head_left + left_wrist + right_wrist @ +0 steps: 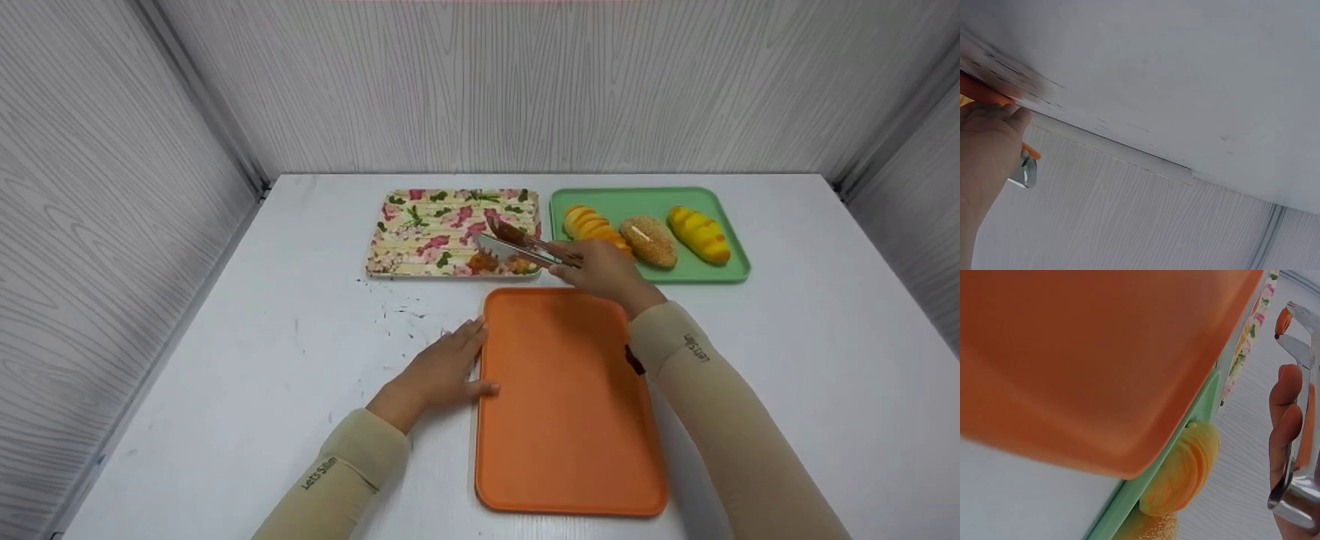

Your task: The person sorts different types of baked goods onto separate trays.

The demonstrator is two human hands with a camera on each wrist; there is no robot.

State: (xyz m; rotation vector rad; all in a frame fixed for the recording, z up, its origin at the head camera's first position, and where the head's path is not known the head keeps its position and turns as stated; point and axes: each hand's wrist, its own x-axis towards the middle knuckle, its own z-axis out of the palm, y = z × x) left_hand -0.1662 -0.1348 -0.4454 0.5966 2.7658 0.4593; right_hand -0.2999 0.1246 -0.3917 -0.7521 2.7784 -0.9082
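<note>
My right hand (604,271) grips a pair of metal tongs (536,251) whose tips reach over the floral tray (409,238). Between the tips, the right wrist view shows a small orange-brown food piece (1283,322); its exact kind I cannot tell. Orange-brown pieces (482,262) show below the tongs, near the floral tray's front right corner. My left hand (439,367) rests along the left edge of an orange tray (562,420), fingers extended, thumb over the rim.
A green tray (637,196) at the back right holds a striped bread roll (589,223), a crumb-coated bun (649,241) and a yellow bread (699,234). Wood-grain panels (525,90) enclose the white table (247,360) behind and at both sides.
</note>
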